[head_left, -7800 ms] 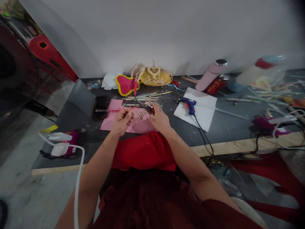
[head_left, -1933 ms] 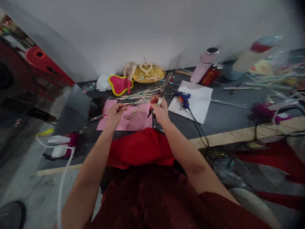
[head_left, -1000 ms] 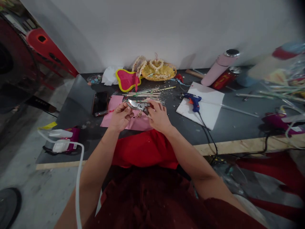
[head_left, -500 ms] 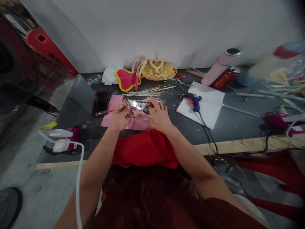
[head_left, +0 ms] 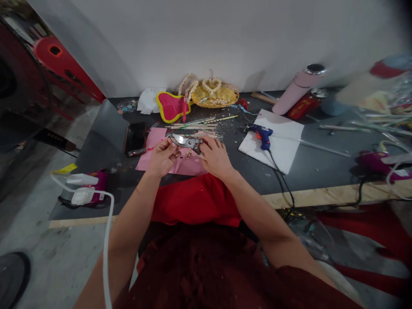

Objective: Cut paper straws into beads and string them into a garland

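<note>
My right hand point(head_left: 216, 158) is wrapped round the handles of a pair of pruning shears point(head_left: 186, 140), with the metal blades pointing left. At the blade end, my left hand point(head_left: 163, 157) is closed in a pinch; what its fingers hold is too small to make out. Under both hands lies a pink sheet point(head_left: 146, 161) with small pale cut bits point(head_left: 189, 152) on it. Several thin sticks point(head_left: 193, 126) lie just beyond the shears, some with green marks.
A phone point(head_left: 135, 139) lies left of the pink sheet. A blue glue gun point(head_left: 262, 135) rests on a white board point(head_left: 283, 159) to the right. Behind stand a yellow basket point(head_left: 199, 101), a pink bottle point(head_left: 298, 91) and a red can point(head_left: 304, 105). A white cable point(head_left: 107, 240) hangs at the left.
The shears' blades have shifted very slightly against the left fingers. Both hands stay in nearly the same place.
</note>
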Action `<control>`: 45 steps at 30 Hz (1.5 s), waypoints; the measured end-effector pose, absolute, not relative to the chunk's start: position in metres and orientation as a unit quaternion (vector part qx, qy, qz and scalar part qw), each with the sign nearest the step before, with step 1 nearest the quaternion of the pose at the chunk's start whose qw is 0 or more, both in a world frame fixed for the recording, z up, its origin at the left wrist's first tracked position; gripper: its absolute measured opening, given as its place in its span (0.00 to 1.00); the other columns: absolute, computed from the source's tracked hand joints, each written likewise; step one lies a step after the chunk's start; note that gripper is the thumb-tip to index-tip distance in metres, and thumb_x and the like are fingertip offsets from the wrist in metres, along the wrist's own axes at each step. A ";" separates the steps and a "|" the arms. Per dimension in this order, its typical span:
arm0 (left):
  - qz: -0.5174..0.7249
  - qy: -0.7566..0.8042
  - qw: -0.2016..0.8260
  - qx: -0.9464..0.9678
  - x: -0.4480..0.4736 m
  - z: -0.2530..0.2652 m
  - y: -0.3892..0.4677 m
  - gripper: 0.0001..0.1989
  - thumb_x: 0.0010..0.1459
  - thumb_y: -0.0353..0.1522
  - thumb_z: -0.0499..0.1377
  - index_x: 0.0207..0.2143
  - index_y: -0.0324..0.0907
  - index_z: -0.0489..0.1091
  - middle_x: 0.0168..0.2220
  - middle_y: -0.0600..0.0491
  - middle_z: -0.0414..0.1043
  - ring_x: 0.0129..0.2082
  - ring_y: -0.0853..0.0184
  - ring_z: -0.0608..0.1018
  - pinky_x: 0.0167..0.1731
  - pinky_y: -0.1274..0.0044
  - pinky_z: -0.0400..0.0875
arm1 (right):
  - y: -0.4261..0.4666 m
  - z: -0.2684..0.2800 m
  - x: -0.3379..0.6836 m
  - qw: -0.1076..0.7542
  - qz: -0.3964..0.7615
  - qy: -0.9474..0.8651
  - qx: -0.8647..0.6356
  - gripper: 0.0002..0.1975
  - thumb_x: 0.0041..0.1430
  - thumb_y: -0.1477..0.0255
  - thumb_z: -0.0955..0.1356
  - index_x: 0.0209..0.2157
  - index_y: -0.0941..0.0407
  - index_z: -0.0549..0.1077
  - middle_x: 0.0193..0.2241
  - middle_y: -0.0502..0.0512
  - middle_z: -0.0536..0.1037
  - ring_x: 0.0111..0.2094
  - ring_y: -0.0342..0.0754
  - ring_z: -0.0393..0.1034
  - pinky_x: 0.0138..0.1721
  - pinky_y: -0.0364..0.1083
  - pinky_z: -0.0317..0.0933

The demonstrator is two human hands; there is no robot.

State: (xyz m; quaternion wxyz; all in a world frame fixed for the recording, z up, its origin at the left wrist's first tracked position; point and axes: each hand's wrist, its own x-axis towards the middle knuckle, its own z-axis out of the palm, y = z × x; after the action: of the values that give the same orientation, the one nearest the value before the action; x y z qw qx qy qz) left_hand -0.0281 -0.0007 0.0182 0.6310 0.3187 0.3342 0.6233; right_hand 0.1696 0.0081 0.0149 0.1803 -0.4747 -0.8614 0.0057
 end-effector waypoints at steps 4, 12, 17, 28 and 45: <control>0.627 0.323 0.633 0.319 -0.029 0.018 0.000 0.10 0.46 0.29 0.69 0.24 0.40 0.69 0.23 0.57 0.67 0.25 0.75 0.70 0.24 0.82 0.64 | 0.011 0.009 0.169 0.219 0.047 -0.846 -0.484 0.20 0.59 0.67 0.63 0.52 0.59 0.63 0.56 0.65 0.66 0.53 0.58 0.60 0.49 0.54 0.58; 0.621 0.311 0.624 0.358 -0.027 0.013 0.001 0.08 0.48 0.31 0.68 0.25 0.39 0.71 0.23 0.56 0.67 0.24 0.76 0.69 0.24 0.82 0.64 | 0.010 0.012 0.168 0.176 0.058 -0.845 -0.502 0.27 0.61 0.68 0.61 0.60 0.59 0.57 0.49 0.65 0.71 0.50 0.58 0.64 0.48 0.54 0.59; 0.626 0.326 0.617 0.347 -0.024 0.017 -0.001 0.10 0.46 0.31 0.69 0.23 0.39 0.69 0.22 0.57 0.66 0.24 0.76 0.70 0.24 0.82 0.64 | 0.008 0.016 0.169 0.183 0.050 -0.843 -0.503 0.25 0.59 0.69 0.62 0.58 0.58 0.59 0.48 0.63 0.72 0.48 0.57 0.65 0.47 0.52 0.60; 0.624 0.337 0.617 0.341 -0.022 0.018 -0.002 0.09 0.48 0.31 0.68 0.24 0.39 0.71 0.23 0.55 0.69 0.25 0.75 0.72 0.24 0.83 0.65 | 0.003 0.018 0.169 0.165 0.048 -0.844 -0.509 0.28 0.55 0.73 0.62 0.59 0.58 0.59 0.45 0.62 0.74 0.45 0.56 0.67 0.45 0.50 0.61; 0.624 0.354 0.611 0.336 -0.024 0.018 -0.003 0.09 0.48 0.29 0.67 0.22 0.39 0.69 0.22 0.56 0.68 0.25 0.74 0.73 0.28 0.80 0.68 | 0.004 0.021 0.167 0.159 0.021 -0.840 -0.519 0.28 0.60 0.66 0.62 0.61 0.56 0.55 0.54 0.66 0.68 0.52 0.60 0.62 0.46 0.55 0.60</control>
State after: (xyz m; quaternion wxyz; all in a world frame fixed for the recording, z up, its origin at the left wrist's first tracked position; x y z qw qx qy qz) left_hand -0.0241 -0.0034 0.0177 0.6109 0.3361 0.3535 0.6235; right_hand 0.1665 0.0042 0.0206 0.1592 -0.5188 -0.8397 0.0213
